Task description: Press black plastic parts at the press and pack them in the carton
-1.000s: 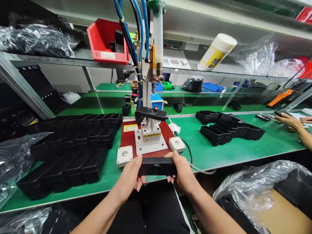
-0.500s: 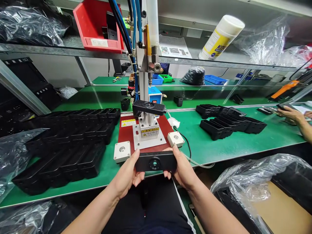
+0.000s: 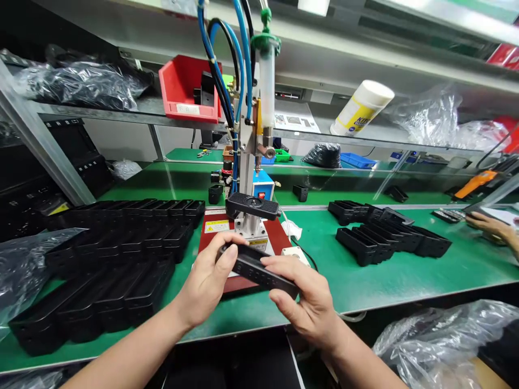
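Raised and tilted since before, long black plastic housing is pinched between left hand and right hand, above red fixture base.

A black ribbed housing over a red base plate, green bench mat, blue hoses.

Matt black plastic on the ribbed housing, a smooth green mat on the table, bare brushed metal on the dispenser column, glossy crinkled film on the plastic bags, glossy red plastic bin.
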`<state>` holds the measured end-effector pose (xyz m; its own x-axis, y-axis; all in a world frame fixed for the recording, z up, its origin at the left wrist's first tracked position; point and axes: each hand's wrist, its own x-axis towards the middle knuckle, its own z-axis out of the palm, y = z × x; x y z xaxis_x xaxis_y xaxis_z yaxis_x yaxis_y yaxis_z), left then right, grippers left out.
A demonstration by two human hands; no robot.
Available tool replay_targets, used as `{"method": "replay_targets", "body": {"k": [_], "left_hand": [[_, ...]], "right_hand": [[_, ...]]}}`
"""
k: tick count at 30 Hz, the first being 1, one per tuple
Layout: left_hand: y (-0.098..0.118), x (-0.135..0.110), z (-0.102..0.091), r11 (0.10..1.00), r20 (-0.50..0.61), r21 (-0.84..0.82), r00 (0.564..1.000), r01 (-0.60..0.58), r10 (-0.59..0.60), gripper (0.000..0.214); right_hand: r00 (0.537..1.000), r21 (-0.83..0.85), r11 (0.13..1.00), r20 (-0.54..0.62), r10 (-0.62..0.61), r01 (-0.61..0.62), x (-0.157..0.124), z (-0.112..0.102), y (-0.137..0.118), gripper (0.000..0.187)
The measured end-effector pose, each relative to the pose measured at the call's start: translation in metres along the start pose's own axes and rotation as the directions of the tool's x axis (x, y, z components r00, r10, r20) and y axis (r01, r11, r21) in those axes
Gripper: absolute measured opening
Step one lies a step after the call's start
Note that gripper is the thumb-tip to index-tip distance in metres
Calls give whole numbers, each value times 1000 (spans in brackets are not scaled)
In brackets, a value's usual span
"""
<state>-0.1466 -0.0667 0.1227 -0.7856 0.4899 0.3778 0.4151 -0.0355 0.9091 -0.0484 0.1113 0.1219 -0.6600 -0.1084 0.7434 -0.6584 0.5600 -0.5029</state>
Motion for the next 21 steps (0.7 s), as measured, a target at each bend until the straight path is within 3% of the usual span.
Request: {"method": "replay_targets", "body": {"k": [4, 9, 14, 21], "left_hand": [[6, 60, -10, 951, -10, 123, 958, -283, 286, 37], [-10, 119, -21, 908, 7, 247, 938, -338, 347, 38], [-27, 135, -21, 950, 32, 190, 969, -247, 246, 38], [-37, 133, -15, 976, -1, 40, 976, -216, 216, 44]], "right_hand": [[992, -186, 975, -1, -126, 124, 48, -16, 22, 21], [991, -308, 942, 24, -135, 136, 93, -25, 61, 17], [997, -365, 927, 41, -70, 80, 102, -20, 80, 16], [996, -362, 929, -14, -85, 74, 103, -10, 80, 13]]}}
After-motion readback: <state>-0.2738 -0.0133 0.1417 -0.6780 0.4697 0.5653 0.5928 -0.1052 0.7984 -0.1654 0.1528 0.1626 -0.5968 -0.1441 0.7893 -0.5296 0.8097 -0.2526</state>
